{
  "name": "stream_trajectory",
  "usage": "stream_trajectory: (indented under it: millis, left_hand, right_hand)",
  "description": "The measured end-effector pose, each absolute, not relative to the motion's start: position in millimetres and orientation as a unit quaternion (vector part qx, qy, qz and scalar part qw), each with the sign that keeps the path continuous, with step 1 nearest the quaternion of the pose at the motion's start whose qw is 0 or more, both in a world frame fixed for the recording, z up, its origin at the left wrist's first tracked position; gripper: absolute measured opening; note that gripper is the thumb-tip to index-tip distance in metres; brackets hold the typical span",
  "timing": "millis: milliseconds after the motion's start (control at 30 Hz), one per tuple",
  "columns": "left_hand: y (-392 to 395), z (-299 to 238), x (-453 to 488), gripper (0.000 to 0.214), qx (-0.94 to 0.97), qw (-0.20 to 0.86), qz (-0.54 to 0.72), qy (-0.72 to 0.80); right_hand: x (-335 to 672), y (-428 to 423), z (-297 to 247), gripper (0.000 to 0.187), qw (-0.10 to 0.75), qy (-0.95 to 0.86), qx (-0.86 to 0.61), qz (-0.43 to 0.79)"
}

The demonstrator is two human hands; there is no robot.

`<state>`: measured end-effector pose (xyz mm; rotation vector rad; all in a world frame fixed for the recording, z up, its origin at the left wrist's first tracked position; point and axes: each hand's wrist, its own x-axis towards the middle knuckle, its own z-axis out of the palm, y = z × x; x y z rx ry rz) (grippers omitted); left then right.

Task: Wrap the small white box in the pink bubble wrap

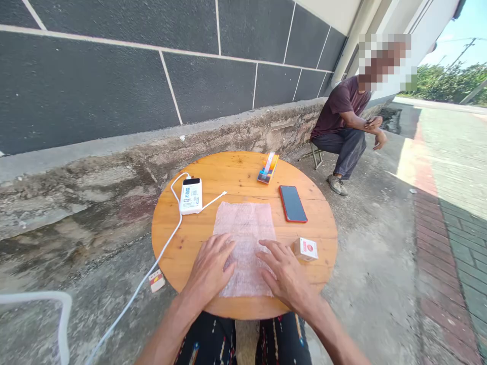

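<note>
Spreading both hands over a bubble-wrap sheet on the round wooden desk

Placing the left hand at the sheet's 8 o'clock and the right hand at its 4 o'clock, with fingers loosely parted and gripping nothing, perhaps to keep so light a sheet flat, though impossible to tell whether pressing or hovering; lying flat from mid-desk toward 6 o'clock, rectangular, translucent, pinkish and crinkled; ringed by power bank at 10, tape dispenser just past 12, phone at 2 and small box at 3, probably set aside for elbow room
</note>
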<state>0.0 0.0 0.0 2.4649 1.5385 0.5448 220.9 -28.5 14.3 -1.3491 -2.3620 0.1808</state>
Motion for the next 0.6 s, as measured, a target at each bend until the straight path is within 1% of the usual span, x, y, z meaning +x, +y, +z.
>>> stream_trajectory:
  millis: [133,233,400,500,600]
  left_hand:
    - [7.2,-4.3,-1.3,0.042,0.84,0.11,0.165,0.506]
    - [9.0,-6.8,-10.1,0.042,0.834,0.122,0.174,0.509]
    - [10.7,-9.0,-18.2,0.041,0.837,0.129,0.186,0.498]
    - [11.1,-10.6,-17.9,0.041,0.835,0.122,0.188,0.502]
    - [10.6,-12.0,-18.8,0.043,0.834,0.125,0.186,0.504]
  right_hand:
    - [202.2,-11.8,9.5,0.035,0.142,-0.886,-0.436,0.076]
    - [216.2,-14.5,-0.8,0.035,0.121,-0.879,-0.458,0.051]
    - [228.8,-22.5,2.0,0.025,0.139,-0.831,-0.538,0.016]
    - [206.0,-7.9,8.4,0.032,0.161,-0.845,-0.511,0.012]
    - [188.8,16.1,4.2,0.038,0.151,-0.875,-0.459,0.035]
